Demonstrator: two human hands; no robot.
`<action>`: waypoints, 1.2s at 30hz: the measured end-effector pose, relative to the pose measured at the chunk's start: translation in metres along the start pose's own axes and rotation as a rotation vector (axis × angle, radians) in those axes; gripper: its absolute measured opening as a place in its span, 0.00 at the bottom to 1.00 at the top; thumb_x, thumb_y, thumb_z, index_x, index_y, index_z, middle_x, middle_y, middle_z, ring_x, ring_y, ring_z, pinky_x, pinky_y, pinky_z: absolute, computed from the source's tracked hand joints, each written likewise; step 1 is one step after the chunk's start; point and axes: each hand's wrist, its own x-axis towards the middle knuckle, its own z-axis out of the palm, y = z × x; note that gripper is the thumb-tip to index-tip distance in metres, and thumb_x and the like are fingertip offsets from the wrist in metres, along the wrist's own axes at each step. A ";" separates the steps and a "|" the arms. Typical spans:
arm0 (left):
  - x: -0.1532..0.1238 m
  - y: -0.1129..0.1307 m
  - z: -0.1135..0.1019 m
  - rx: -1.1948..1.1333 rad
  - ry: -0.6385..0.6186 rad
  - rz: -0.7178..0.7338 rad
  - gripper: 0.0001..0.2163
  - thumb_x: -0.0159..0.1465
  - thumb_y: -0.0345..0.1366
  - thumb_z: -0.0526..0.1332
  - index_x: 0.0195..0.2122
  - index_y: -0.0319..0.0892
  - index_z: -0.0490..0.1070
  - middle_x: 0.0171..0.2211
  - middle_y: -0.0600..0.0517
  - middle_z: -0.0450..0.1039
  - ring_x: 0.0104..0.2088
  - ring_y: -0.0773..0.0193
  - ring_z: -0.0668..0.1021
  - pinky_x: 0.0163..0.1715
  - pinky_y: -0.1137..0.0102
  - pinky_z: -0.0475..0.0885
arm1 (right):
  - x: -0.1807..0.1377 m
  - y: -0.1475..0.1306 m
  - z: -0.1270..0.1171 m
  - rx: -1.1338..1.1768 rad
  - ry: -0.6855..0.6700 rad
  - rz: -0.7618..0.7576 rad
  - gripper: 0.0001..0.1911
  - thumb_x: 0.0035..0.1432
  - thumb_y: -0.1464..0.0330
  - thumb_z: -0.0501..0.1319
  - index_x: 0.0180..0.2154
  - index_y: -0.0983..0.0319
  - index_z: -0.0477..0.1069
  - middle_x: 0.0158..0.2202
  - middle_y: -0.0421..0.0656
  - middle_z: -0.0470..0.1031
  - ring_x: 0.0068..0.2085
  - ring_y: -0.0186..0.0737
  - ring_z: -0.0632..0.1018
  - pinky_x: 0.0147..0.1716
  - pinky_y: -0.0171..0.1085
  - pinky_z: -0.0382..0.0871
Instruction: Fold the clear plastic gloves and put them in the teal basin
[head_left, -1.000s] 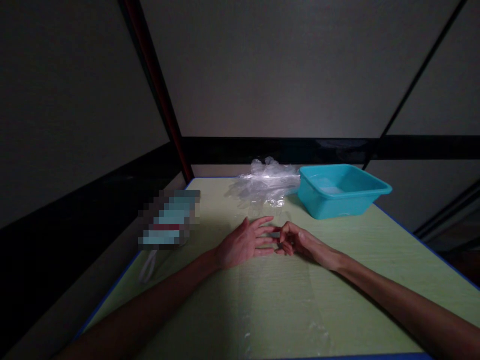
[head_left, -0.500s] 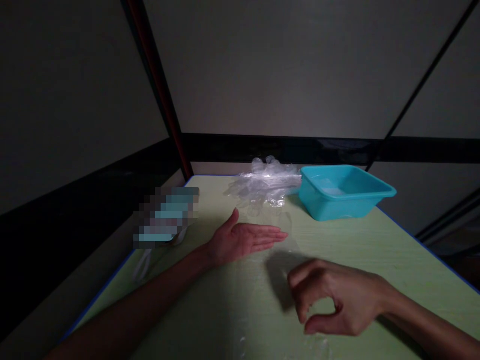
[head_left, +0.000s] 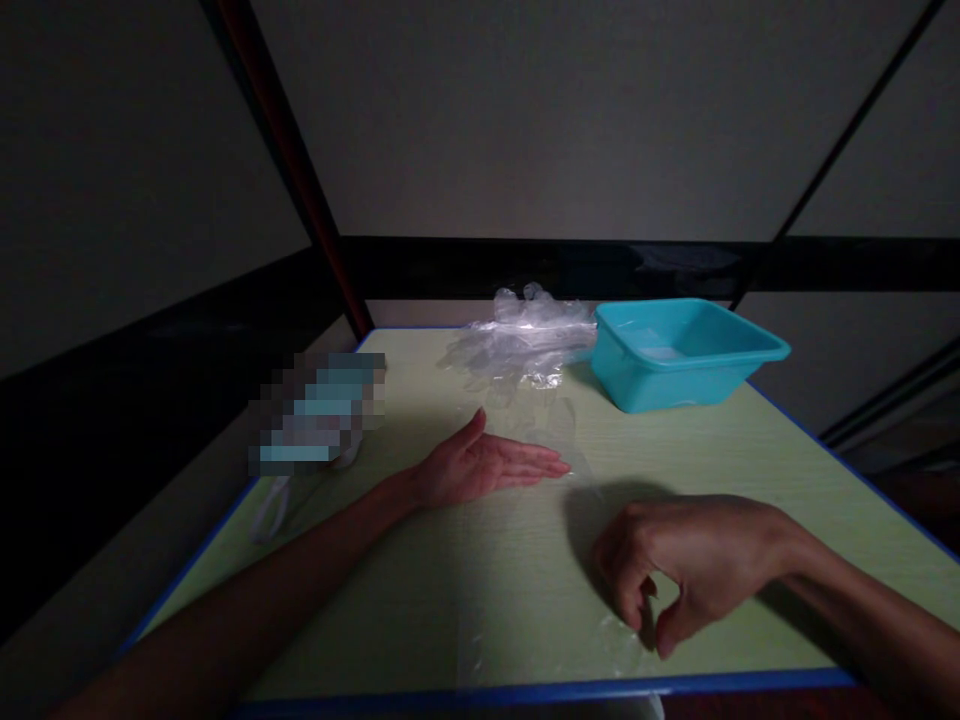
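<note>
A thin, see-through plastic glove lies flat on the table, and its faint outline runs toward the front edge. Across it rests my left hand, fingers stretched out together and thumb raised, holding nothing. My right hand is low over the front right of the table. Its fingers are curled, with a small gap between thumb and fingertips, close to the glove's wrinkled near end. I see nothing held in it.
A pile of clear plastic gloves lies at the back. Beside it stands a turquoise basin. At the left edge is a blurred-out object with a white strap. The table has a blue edge; walls stand behind and left.
My right hand has come down toward the near end of the glove, and the gap between thumb and fingers has narrowed. My left hand stays flat. The view has tilted down slightly.
</note>
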 end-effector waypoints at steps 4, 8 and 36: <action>0.000 -0.001 0.000 0.015 0.015 -0.006 0.36 0.60 0.57 0.37 0.53 0.27 0.59 0.54 0.36 0.58 0.57 0.49 0.56 0.54 0.55 0.41 | 0.003 -0.001 0.004 -0.030 -0.005 0.000 0.04 0.42 0.76 0.65 0.24 0.66 0.70 0.21 0.35 0.63 0.24 0.29 0.66 0.25 0.28 0.60; 0.000 -0.001 0.000 0.018 0.021 0.001 0.36 0.60 0.57 0.38 0.53 0.28 0.60 0.54 0.36 0.59 0.57 0.49 0.57 0.54 0.56 0.42 | 0.003 -0.008 0.007 -0.125 0.006 0.018 0.03 0.44 0.77 0.64 0.24 0.65 0.71 0.21 0.35 0.65 0.24 0.29 0.66 0.24 0.28 0.58; -0.004 -0.008 0.046 1.516 -0.136 0.080 0.32 0.58 0.48 0.54 0.59 0.38 0.48 0.60 0.45 0.42 0.60 0.54 0.50 0.57 0.59 0.45 | 0.003 -0.013 0.009 -0.045 0.084 0.001 0.11 0.34 0.83 0.58 0.18 0.62 0.62 0.19 0.32 0.58 0.23 0.28 0.63 0.24 0.30 0.57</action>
